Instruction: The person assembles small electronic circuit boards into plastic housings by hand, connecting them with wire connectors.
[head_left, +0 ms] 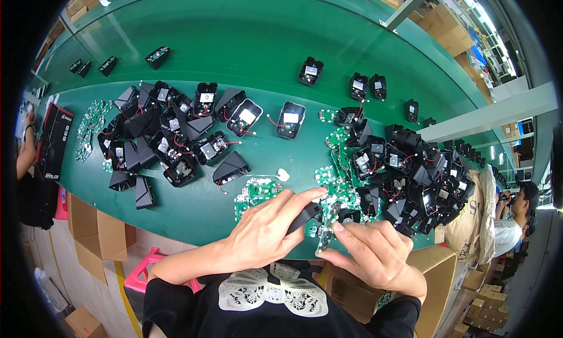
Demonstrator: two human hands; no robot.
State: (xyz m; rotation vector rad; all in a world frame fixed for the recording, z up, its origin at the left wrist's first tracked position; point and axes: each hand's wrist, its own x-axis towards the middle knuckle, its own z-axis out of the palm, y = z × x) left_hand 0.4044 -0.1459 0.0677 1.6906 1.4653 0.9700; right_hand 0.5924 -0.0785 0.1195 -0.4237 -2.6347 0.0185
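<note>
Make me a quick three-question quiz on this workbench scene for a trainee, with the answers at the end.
1. What is the bare right hand pinching between its thumb and fingers?

2. True or false: the bare left hand is empty.

3. What lies in a loose spread at the left end of the smooth green tabletop, near the black box with red edging?
A. Yellow metal screws
B. Small green circuit boards
C. Clear glass jars

Key:
1. A narrow green circuit board.
2. False; it holds a dark black plastic piece.
3. B.
</note>
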